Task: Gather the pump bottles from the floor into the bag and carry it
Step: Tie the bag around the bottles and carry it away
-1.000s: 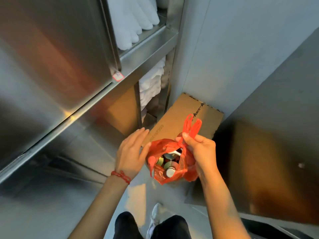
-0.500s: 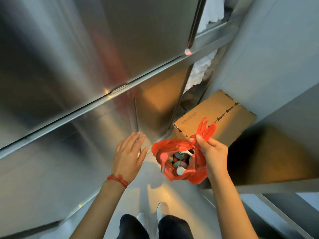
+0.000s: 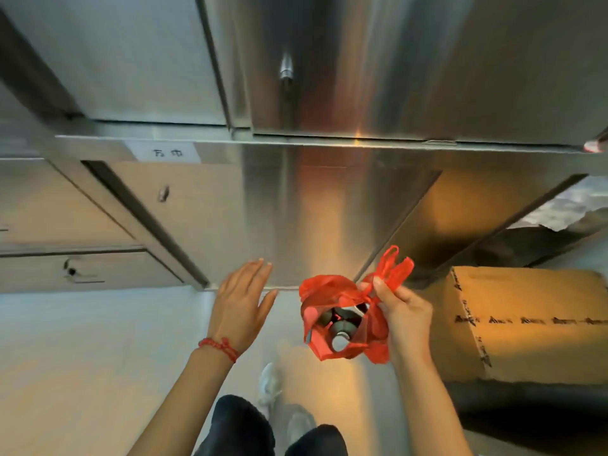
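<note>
- Now at carry step, by the look of it: red bag [image 3: 342, 319] hanging mid-frame, off the floor, mouth gaping.
- Pump bottles [image 3: 340, 327] inside bag, tops showing; count unclear.
- Right hand [image 3: 403, 312] pinching bag handles, loops sticking up above thumb.
- Left hand [image 3: 241, 299] left of centre, fingers straight & spread, holding nothing, apart from bag.
- Cardboard box [image 3: 526, 324] at right edge; steel cabinet [image 3: 329, 209] across upper frame.
- No stray bottles seen on visible floor.
- Next, prob.: firm up grip on handles, keep bag upright, walk off w/ load.
</note>
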Motion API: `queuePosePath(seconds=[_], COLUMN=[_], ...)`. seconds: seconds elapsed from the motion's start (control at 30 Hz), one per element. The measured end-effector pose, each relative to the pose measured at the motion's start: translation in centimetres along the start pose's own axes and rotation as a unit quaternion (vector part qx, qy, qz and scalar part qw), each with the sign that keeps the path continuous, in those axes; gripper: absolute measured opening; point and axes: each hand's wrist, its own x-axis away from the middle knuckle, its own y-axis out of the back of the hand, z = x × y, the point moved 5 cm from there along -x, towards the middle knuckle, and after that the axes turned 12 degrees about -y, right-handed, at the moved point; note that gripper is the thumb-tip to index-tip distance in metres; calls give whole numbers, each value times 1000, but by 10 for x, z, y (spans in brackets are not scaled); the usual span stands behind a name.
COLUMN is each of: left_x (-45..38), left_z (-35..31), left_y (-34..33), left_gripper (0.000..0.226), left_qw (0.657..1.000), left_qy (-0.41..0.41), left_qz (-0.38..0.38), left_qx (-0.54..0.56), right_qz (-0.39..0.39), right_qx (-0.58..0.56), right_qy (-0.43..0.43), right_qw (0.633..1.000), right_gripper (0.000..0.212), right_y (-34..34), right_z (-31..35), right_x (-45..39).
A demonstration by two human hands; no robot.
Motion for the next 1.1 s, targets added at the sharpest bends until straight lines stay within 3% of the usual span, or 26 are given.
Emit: queuePosePath(seconds=[0.37,0.8,1.1], left_x=[184,414,483], left_z=[103,283,412], left_y=[66,167,208], left_gripper=[65,61,63], left_qw=[972,904,845], left_qy=[224,402,508], left_qz=[-64,-128,-150], left_qx=[-28,-72,-75], right_qz=[185,321,431], right_qx=[108,281,334], right_qy=[-54,-113,-150], right_qw=[975,897,825], right_gripper=[20,14,15], right_y=[-158,-397,-578], right_z=[-91,-265,-357], right_x=[80,219,278])
